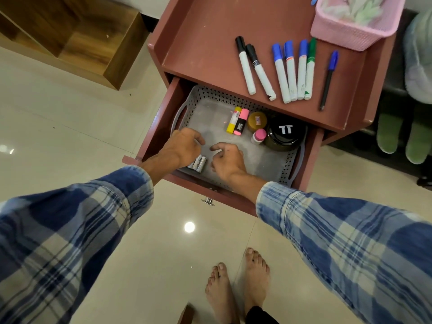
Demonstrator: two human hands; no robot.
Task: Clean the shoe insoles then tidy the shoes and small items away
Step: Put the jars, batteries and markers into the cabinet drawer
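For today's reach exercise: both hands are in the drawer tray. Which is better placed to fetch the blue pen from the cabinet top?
Right, probably. The blue pen lies far right; the right hand is nearer, and the left hand would cross over.

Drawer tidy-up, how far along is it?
Done: two highlighters, jars and batteries already lie in the grey tray. In hand: left hand and right hand hover over the tray near the batteries, holding nothing visible. Left: six markers and a pen lie on the cabinet top; the drawer is open.
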